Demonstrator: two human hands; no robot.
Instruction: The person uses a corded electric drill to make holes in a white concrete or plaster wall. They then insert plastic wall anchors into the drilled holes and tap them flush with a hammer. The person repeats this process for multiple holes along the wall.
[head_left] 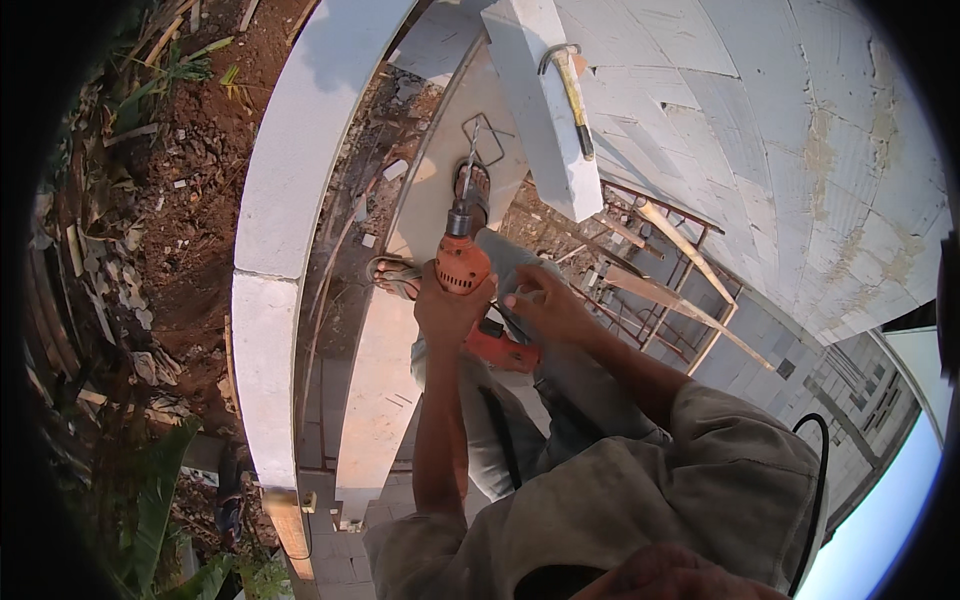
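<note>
Orange-red drill [465, 265] held in the left hand [452, 308] at mid-frame

From my remote seat, I see the drill near the centre of the frame, its chuck [458, 222] and long bit [473, 150] aimed at the top edge. The left grip is clamped around the drill's body, just behind the vent slots. The right hand [543, 300] is just to the right of it, fingers curled, above the red handle [500, 350]; I cannot tell whether that grip is closed on anything (the fingertips look pale and blurred from here).

The bit passes in front of a sandalled foot [478, 185], with a bent metal loop [503, 138] near its tip. A second sandalled foot [395, 277] is left of the drill, and both are on a long, pale board [375, 410] running from lower left to upper centre.

At upper centre I have a white block [530, 90] with a claw hammer [572, 98] lying on it, yellow-handled, head toward the top. A wall of large pale blocks [700, 130] fills the upper right; a narrower white wall [265, 330] curves down the left. Reddish soil [205, 190] shows at upper left, green leaves [160, 500] at lower left, and a wooden pole [690, 250] slants right of centre.
</note>
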